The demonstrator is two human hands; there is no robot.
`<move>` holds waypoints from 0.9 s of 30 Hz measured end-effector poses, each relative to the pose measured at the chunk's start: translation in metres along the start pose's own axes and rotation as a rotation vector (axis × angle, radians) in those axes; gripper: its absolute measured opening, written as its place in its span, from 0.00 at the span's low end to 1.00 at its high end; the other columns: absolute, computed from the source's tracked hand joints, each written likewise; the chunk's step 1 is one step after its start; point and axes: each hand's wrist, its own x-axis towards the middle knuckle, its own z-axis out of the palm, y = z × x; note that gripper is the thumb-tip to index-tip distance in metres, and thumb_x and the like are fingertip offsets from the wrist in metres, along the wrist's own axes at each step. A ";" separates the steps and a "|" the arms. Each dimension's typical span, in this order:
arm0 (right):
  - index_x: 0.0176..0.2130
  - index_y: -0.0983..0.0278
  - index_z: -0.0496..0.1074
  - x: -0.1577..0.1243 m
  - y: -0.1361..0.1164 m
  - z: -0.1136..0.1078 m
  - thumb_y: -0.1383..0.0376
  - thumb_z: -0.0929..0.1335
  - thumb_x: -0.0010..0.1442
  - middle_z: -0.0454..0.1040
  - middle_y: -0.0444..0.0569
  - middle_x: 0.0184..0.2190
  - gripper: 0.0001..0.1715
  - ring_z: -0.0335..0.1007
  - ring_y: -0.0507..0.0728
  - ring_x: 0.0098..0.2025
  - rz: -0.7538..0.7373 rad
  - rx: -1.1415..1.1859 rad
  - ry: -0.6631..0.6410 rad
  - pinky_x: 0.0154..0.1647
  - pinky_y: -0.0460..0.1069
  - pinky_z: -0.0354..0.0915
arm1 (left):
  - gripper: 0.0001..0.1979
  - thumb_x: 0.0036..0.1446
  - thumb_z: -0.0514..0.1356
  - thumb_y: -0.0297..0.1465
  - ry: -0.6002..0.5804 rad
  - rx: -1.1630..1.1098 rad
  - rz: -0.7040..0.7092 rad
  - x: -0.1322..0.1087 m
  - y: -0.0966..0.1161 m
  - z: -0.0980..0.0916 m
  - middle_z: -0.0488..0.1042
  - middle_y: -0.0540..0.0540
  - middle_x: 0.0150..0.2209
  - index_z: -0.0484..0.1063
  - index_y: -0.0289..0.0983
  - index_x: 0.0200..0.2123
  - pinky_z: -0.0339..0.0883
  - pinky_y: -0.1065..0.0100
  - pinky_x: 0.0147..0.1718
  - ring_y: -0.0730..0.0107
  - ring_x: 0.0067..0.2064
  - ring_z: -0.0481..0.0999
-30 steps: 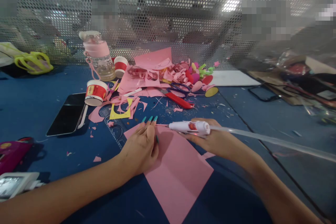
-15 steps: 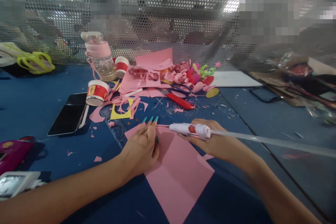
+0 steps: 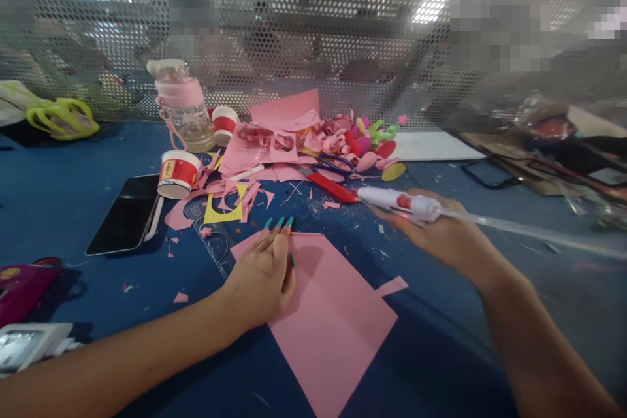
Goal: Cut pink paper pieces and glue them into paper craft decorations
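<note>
My left hand lies flat, fingers stretched out, on the upper left part of a pink paper sheet on the blue table. My right hand is closed round a white glue gun with a clear glue stick sticking out to the right. The gun's tip points left, above the table beyond the sheet's far right edge, close to a red comb. A small pink strip lies at the sheet's right side.
A heap of pink paper scraps and coloured cut-outs lies at the back. Two red paper cups, a pink water bottle, a black phone, scissors and a perforated metal screen surround it. Clutter fills the right edge.
My right hand lifted the glue gun off the sheet's top edge and carried it up and to the right. My left hand stayed put on the paper.
</note>
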 end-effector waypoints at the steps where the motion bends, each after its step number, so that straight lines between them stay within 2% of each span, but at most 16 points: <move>1: 0.34 0.62 0.64 0.001 0.000 -0.001 0.54 0.61 0.58 0.70 0.56 0.35 0.14 0.68 0.62 0.37 0.024 -0.109 0.022 0.35 0.52 0.59 | 0.23 0.50 0.49 0.25 0.005 0.002 0.004 0.000 0.000 0.000 0.69 0.28 0.49 0.53 0.24 0.50 0.67 0.53 0.48 0.52 0.53 0.68; 4: 0.37 0.64 0.60 0.004 0.000 0.000 0.61 0.57 0.61 0.67 0.60 0.38 0.10 0.68 0.62 0.36 0.060 -0.406 0.000 0.29 0.51 0.57 | 0.20 0.50 0.50 0.25 0.003 0.009 0.007 0.000 0.000 0.001 0.69 0.26 0.48 0.55 0.24 0.47 0.67 0.53 0.48 0.51 0.52 0.68; 6: 0.40 0.67 0.59 0.006 0.004 0.004 0.66 0.55 0.60 0.65 0.63 0.40 0.09 0.68 0.63 0.39 0.077 -0.500 -0.033 0.31 0.51 0.58 | 0.16 0.50 0.50 0.25 -0.006 0.004 0.003 0.000 0.000 0.001 0.69 0.25 0.48 0.58 0.25 0.44 0.66 0.53 0.50 0.51 0.52 0.68; 9: 0.41 0.71 0.59 0.009 0.016 0.014 0.71 0.58 0.56 0.64 0.64 0.41 0.10 0.65 0.65 0.43 0.120 -0.499 -0.095 0.38 0.53 0.60 | 0.14 0.50 0.50 0.24 -0.010 0.001 -0.005 0.000 -0.001 0.002 0.69 0.26 0.48 0.58 0.28 0.42 0.65 0.53 0.50 0.52 0.53 0.68; 12: 0.43 0.73 0.59 0.009 0.025 0.023 0.75 0.60 0.49 0.63 0.64 0.43 0.18 0.63 0.67 0.46 0.149 -0.439 -0.156 0.41 0.55 0.62 | 0.15 0.50 0.50 0.25 -0.012 0.006 -0.007 -0.001 -0.001 0.002 0.69 0.27 0.49 0.57 0.28 0.43 0.66 0.53 0.50 0.52 0.53 0.68; 16: 0.48 0.75 0.58 0.004 0.021 0.025 0.73 0.63 0.45 0.59 0.68 0.48 0.29 0.58 0.75 0.49 0.158 -0.413 -0.085 0.41 0.62 0.63 | 0.15 0.50 0.50 0.25 -0.010 -0.008 -0.001 -0.001 -0.001 0.002 0.69 0.26 0.49 0.57 0.28 0.43 0.66 0.52 0.50 0.51 0.53 0.68; 18: 0.51 0.74 0.56 0.002 0.009 0.024 0.73 0.63 0.44 0.58 0.68 0.51 0.31 0.55 0.76 0.53 0.079 -0.326 0.016 0.45 0.65 0.61 | 0.17 0.50 0.50 0.25 0.001 -0.011 0.008 -0.001 -0.001 0.003 0.69 0.25 0.48 0.57 0.26 0.44 0.66 0.52 0.50 0.50 0.53 0.68; 21: 0.54 0.72 0.53 -0.003 -0.019 0.027 0.78 0.60 0.45 0.57 0.65 0.55 0.35 0.51 0.69 0.59 -0.142 -0.117 0.153 0.54 0.64 0.55 | 0.20 0.49 0.51 0.25 0.019 -0.008 0.012 0.000 -0.001 0.003 0.69 0.25 0.48 0.56 0.24 0.46 0.66 0.53 0.50 0.50 0.52 0.69; 24: 0.60 0.70 0.44 -0.013 -0.050 0.040 0.80 0.57 0.44 0.52 0.61 0.61 0.43 0.46 0.61 0.63 -0.378 0.051 0.018 0.59 0.61 0.54 | 0.20 0.49 0.51 0.24 0.017 -0.021 0.008 0.000 -0.002 0.002 0.69 0.27 0.49 0.56 0.25 0.47 0.65 0.52 0.50 0.51 0.52 0.69; 27: 0.61 0.75 0.41 -0.023 -0.069 0.058 0.80 0.56 0.43 0.52 0.64 0.61 0.45 0.45 0.61 0.63 -0.439 0.069 -0.125 0.59 0.60 0.55 | 0.19 0.48 0.51 0.24 -0.001 -0.037 0.008 0.000 -0.003 0.002 0.69 0.26 0.49 0.57 0.26 0.46 0.65 0.52 0.50 0.51 0.53 0.68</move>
